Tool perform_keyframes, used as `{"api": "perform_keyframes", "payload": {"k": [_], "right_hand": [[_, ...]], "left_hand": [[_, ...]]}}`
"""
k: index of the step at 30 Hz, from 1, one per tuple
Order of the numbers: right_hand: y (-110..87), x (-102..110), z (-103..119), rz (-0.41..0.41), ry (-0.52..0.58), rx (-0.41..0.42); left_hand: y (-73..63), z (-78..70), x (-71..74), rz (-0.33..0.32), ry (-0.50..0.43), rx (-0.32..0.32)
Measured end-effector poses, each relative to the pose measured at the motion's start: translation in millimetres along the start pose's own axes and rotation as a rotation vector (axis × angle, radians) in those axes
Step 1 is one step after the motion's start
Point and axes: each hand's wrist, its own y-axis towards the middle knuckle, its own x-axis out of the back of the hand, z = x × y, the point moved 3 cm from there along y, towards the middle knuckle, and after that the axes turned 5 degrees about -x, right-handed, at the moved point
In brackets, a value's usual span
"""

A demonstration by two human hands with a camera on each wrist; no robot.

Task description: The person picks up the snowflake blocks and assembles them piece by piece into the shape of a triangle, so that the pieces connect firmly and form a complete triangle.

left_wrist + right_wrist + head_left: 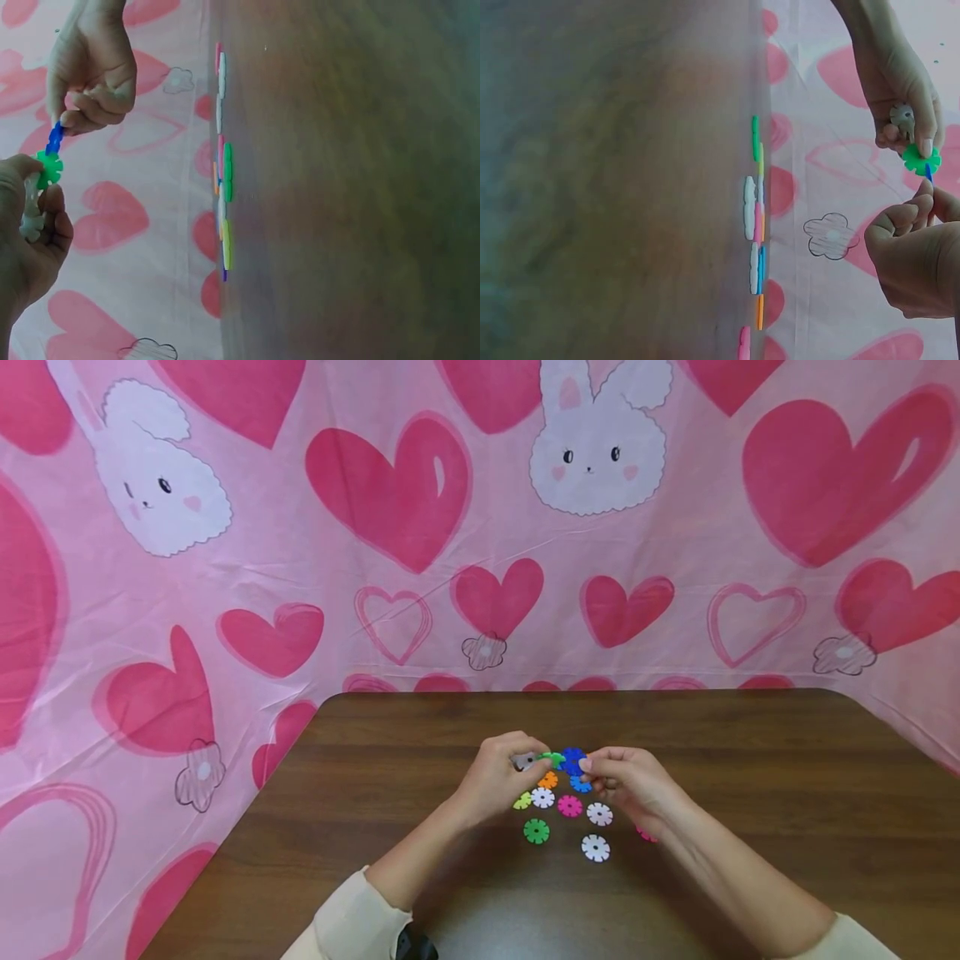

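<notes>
Both hands are raised a little above the brown table (750, 777), meeting over a scatter of flat snowflake discs. My left hand (501, 774) pinches a green disc (553, 758) joined to a whitish disc (525, 761); the green disc (49, 168) and the whitish disc (31, 222) also show in the left wrist view. My right hand (628, 779) pinches a blue disc (573, 760) whose edge meets the green one; it appears as the blue disc (55, 136) and edge-on as the blue disc (928, 172) against the green disc (920, 158).
Loose discs lie on the table under the hands: a green one (536, 831), two white ones (596, 847) (599, 813), a pink one (570, 806), an orange one (548, 779), a yellow-green one (522, 801). A pink heart-and-bunny cloth (420, 527) hangs behind and at both sides.
</notes>
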Motion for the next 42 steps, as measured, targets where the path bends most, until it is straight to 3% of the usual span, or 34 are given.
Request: {"api": "perform_keyframes", "payload": {"k": [10,24,32,36,42], "right_hand": [[4.0,-1,2,0.066,-0.021,-0.024],[7.1,8,-1,0.170,-0.091,-0.038],[12.7,29,0,0.126,-0.231,0.037],[13.6,41,0,0.098,-0.278,0.056],[15.8,54,-4,0.081,-0.527,0.051]], "left_hand": [[-0.4,-1.5,0.6,0.035,0.014,-0.057],[0.9,-2.7,0.5,0.079,0.073,-0.004],[2.0,-0.2,7.9,0.073,0.042,0.072],[3.4,-2.2,13.0,0.040,0.013,0.087],[4.9,-1.7,16.8,0.003,-0.001,0.082]]}}
